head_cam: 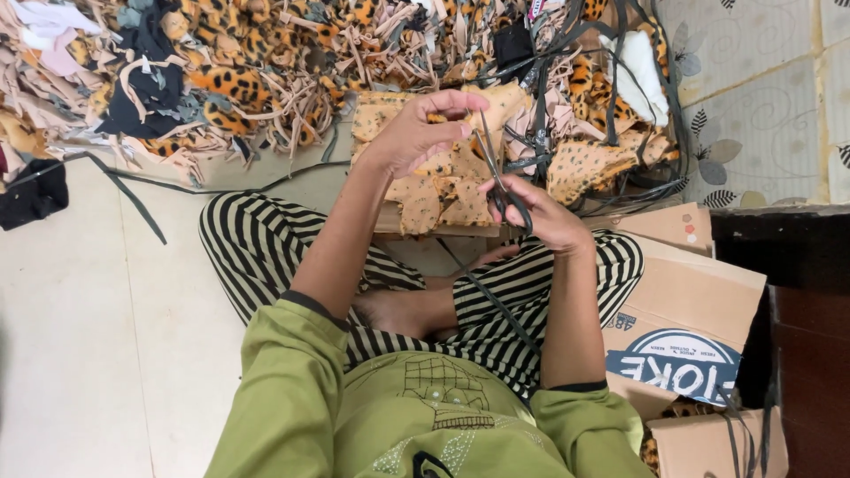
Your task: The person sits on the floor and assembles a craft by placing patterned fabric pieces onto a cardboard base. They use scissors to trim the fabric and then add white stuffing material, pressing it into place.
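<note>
Snipping spotted fabric, cross-legged on the floor

Left hand [416, 133] pinches the top edge of a tan spotted fabric piece [496, 104], right hand [536, 212] has fingers curled through one pair of black scissors [498, 177], blades pointing up at it. Scrap heap [266, 71] crowds the far edge, two cardboard boxes [691, 301] hem in the right, and the only open room is bare floor [88, 310] on the left.
</note>
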